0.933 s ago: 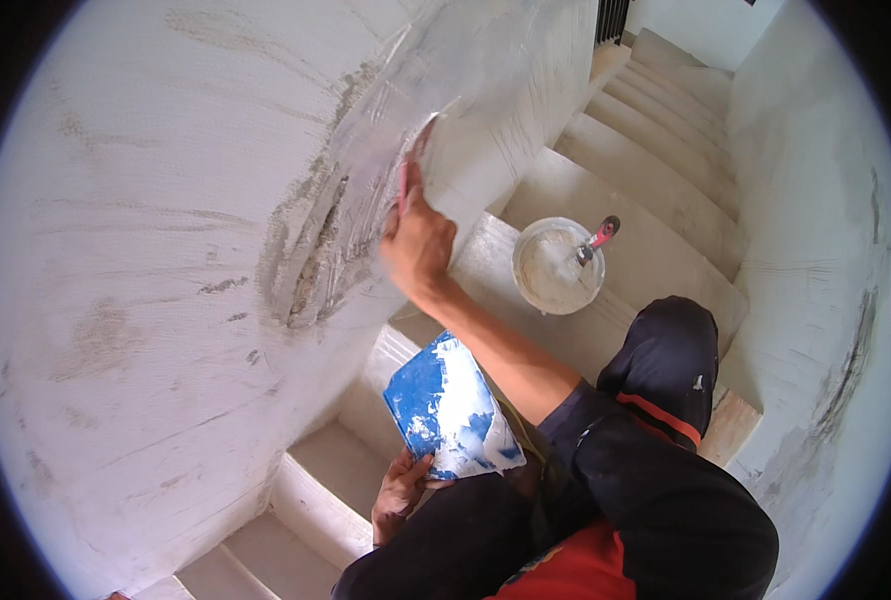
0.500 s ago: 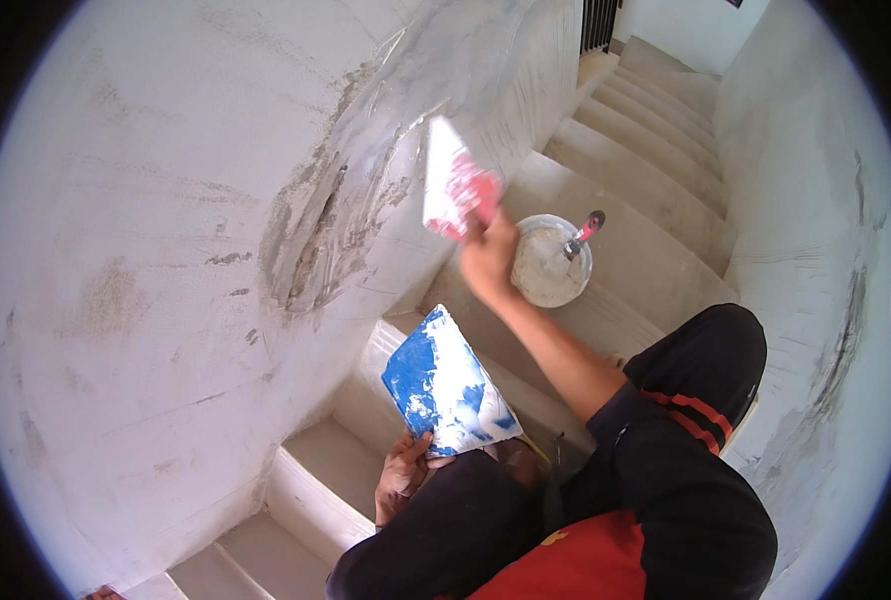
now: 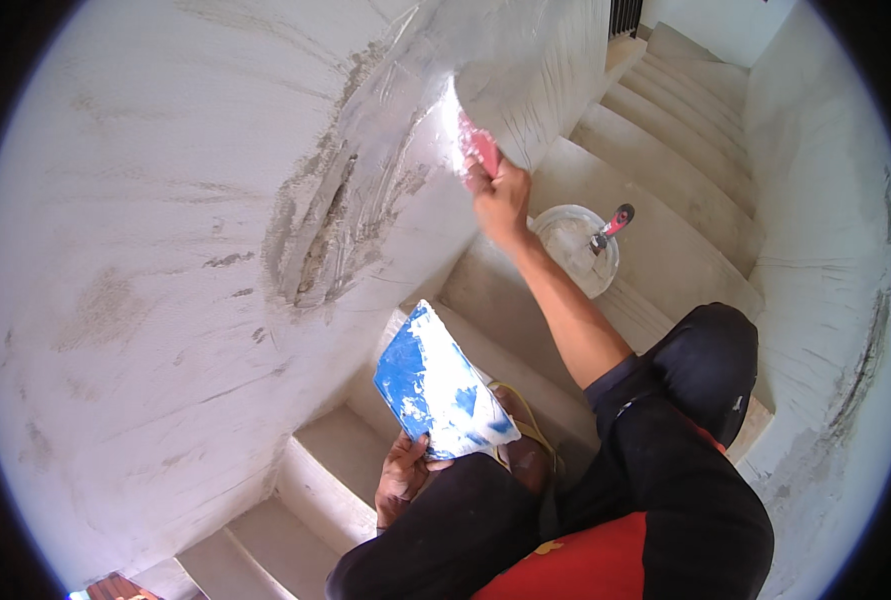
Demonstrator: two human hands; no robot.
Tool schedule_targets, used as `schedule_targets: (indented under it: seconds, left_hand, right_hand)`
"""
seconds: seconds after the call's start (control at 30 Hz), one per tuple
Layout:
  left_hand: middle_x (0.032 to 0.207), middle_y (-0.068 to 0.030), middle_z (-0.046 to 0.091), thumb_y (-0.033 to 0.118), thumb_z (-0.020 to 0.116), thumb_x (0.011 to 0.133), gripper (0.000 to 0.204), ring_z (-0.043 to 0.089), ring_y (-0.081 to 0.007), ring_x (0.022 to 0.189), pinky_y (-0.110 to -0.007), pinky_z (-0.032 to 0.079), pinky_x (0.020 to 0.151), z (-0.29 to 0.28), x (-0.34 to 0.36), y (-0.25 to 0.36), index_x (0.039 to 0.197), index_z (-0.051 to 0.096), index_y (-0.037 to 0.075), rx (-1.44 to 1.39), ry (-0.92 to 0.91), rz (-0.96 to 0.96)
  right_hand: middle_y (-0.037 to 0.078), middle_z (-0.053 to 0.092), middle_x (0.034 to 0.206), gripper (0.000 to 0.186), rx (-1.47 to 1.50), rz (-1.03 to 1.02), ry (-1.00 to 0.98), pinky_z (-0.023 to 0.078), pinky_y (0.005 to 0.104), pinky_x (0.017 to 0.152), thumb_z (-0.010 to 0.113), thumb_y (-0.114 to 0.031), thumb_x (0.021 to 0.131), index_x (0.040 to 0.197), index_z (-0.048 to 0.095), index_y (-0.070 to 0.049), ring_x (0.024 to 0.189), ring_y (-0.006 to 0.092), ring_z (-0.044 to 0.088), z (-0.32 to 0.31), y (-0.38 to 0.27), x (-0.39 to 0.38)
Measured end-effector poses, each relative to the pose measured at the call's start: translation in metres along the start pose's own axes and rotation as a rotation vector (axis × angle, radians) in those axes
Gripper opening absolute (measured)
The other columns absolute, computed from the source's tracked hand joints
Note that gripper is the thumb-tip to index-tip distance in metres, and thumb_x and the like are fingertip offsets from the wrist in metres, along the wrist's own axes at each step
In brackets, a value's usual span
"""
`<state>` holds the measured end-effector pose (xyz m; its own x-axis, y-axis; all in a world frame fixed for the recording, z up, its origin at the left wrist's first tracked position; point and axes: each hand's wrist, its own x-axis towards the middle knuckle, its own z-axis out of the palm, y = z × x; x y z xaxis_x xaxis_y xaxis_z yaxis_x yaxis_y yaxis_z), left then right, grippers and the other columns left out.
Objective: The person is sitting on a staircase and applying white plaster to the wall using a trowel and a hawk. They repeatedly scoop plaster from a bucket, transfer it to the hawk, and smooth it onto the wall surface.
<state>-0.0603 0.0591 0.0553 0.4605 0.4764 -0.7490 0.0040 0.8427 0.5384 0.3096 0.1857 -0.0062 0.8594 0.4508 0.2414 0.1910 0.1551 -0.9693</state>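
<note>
My right hand [image 3: 500, 200] is closed round a red-handled putty knife [image 3: 480, 145] smeared with white, held at a grey, roughly coated patch [image 3: 385, 140] on the left wall; whether the blade touches it is unclear. My left hand [image 3: 403, 472], low over my knee, grips the near edge of a blue board [image 3: 400, 365] half covered in white putty. Right of my right forearm, a white bucket [image 3: 572, 235] of pale paste sits on a step, a second red-handled tool [image 3: 617, 220] standing in it.
Concrete stairs [image 3: 665, 150] climb to the upper right past a black railing [image 3: 625, 15] and drop away at lower left. The right wall [image 3: 815, 300] has a long grey crack. My legs are bent on the steps. A small reddish object [image 3: 115, 590] shows at lower left.
My right hand came away from the wall to the right with the knife, then rose toward the patch again. The board in my left hand shifted slightly up and left.
</note>
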Motion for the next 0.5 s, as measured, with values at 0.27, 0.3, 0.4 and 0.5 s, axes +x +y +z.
schedule_targets:
  seconds: [0.27, 0.3, 0.4, 0.5]
  left_hand:
    - [0.114, -0.0163, 0.058, 0.007, 0.043, 0.094, 0.036, 0.063, -0.0277, 0.097, -0.039, 0.059, 0.074, 0.007, -0.004, 0.008, 0.129, 0.036, 0.001, 0.017, -0.007, 0.065]
    - [0.114, -0.0165, 0.058, 0.007, 0.043, 0.095, 0.036, 0.064, -0.0278, 0.096, -0.039, 0.059, 0.074, 0.005, -0.005, 0.008, 0.129, 0.036, 0.0, 0.009, -0.008, 0.076]
    - [0.115, -0.0168, 0.057, 0.006, 0.042, 0.095, 0.036, 0.063, -0.0277, 0.097, -0.039, 0.06, 0.073, 0.006, -0.006, 0.007, 0.129, 0.035, -0.001, 0.022, 0.032, 0.122]
    - [0.115, -0.0174, 0.057, 0.006, 0.041, 0.095, 0.036, 0.063, -0.0279, 0.097, -0.038, 0.06, 0.073, -0.001, -0.01, 0.006, 0.13, 0.034, -0.001, 0.011, 0.023, 0.142]
  right_hand:
    - [0.019, 0.065, 0.082, 0.032, 0.192, -0.107, -0.208, 0.049, 0.0305, 0.058, 0.056, -0.007, 0.088, 0.12, 0.057, -0.004, 0.068, 0.0227, 0.066, 0.004, -0.045, -0.076]
    - [0.019, 0.066, 0.085, 0.03, 0.246, -0.059, -0.237, 0.05, 0.0308, 0.061, 0.055, -0.007, 0.088, 0.118, 0.057, -0.002, 0.072, 0.023, 0.067, 0.001, -0.045, -0.08]
    - [0.02, 0.065, 0.084, 0.023, 0.28, 0.006, -0.133, 0.05, 0.0334, 0.063, 0.055, -0.007, 0.088, 0.109, 0.058, 0.003, 0.072, 0.0264, 0.066, 0.004, -0.025, -0.091]
    - [0.012, 0.065, 0.079, 0.019, 0.245, 0.13, 0.039, 0.046, 0.0287, 0.062, 0.053, -0.011, 0.091, 0.1, 0.058, 0.005, 0.068, 0.0136, 0.06, 0.002, -0.019, -0.086]
